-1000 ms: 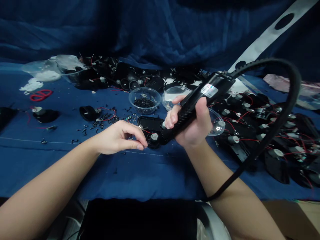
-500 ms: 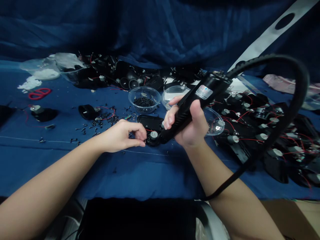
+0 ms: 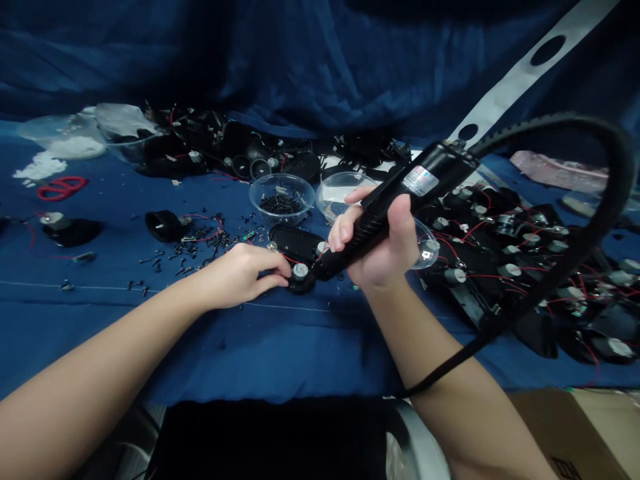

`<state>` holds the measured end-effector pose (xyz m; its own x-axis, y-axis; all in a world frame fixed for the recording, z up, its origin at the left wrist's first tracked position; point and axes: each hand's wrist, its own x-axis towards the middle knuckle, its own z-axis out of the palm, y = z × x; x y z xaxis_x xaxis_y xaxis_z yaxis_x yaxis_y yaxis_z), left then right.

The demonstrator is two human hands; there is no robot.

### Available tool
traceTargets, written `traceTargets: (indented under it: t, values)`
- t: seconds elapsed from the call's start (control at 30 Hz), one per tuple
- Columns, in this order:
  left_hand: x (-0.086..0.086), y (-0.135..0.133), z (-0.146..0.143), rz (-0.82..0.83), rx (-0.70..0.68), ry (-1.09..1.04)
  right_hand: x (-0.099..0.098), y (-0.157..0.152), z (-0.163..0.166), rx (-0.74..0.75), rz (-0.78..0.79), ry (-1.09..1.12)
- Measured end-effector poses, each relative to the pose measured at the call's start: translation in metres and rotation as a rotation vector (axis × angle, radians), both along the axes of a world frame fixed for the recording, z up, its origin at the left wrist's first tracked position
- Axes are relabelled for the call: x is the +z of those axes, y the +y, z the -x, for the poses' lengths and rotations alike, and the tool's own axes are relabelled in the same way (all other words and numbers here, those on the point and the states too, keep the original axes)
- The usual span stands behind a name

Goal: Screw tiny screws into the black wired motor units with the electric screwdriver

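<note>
The person's right hand [image 3: 383, 250] wraps around the grip of a black electric screwdriver [image 3: 403, 193], fingers closed, its nose angled down and left. A thick black cord [image 3: 617, 193] arches from the tool's rear end. The nose sits just beside a small silver-capped motor [image 3: 300, 271] mounted in a black plastic housing [image 3: 293, 243], which lies on the blue cloth [image 3: 210, 353] between the hands. The left hand [image 3: 237, 275] is narrowly curled, its fingertips [image 3: 283, 275] touching the housing's near edge; whether they grip it is hard to tell.

Behind the housing stand a clear bowl of black screws [image 3: 281, 199] and a second clear bowl [image 3: 340, 199]. Loose black screws [image 3: 200, 245] scatter to the left, red scissors [image 3: 61, 189] lie farther left, and wired black housings [image 3: 500, 267] crowd the right.
</note>
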<state>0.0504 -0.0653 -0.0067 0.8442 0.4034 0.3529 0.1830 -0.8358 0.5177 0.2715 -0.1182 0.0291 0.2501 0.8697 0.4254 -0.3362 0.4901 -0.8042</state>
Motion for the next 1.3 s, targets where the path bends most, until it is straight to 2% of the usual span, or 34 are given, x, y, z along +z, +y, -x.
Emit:
traceTargets:
  t: [0.1, 0.23, 0.33, 0.53, 0.83, 0.97, 1.13, 1.2, 1.3]
  values:
    - [0.001, -0.002, -0.001, 0.036, -0.027, -0.049, 0.000, 0.002, -0.002, -0.027, 0.018, 0.012]
    - [0.001, -0.001, 0.001, 0.035, 0.024, -0.118, 0.000, 0.003, -0.004, -0.073, 0.065, -0.011]
    - [0.000, 0.001, 0.003, -0.047, 0.040, -0.091, 0.000, 0.003, -0.003, -0.061, 0.056, -0.018]
    - [-0.008, -0.001, 0.000, -0.273, -0.051, -0.025, -0.002, 0.005, -0.005, -0.005, 0.018, 0.017]
    - [-0.002, -0.005, 0.000, -0.356, -0.066, 0.107, -0.008, 0.007, -0.007, 0.011, -0.012, -0.001]
    - [-0.002, -0.006, -0.002, -0.371, -0.047, 0.124, -0.006, 0.005, -0.005, -0.003, -0.018, -0.003]
    - [-0.002, -0.010, -0.004, -0.472, -0.041, 0.194, -0.002, 0.003, -0.003, 0.008, 0.004, 0.003]
    - [0.000, -0.009, -0.001, -0.475, -0.055, 0.192, -0.001, 0.001, -0.003, 0.009, 0.006, 0.003]
    - [0.006, -0.004, 0.007, -0.391, -0.042, 0.101, 0.000, -0.001, -0.002, 0.003, 0.008, 0.015]
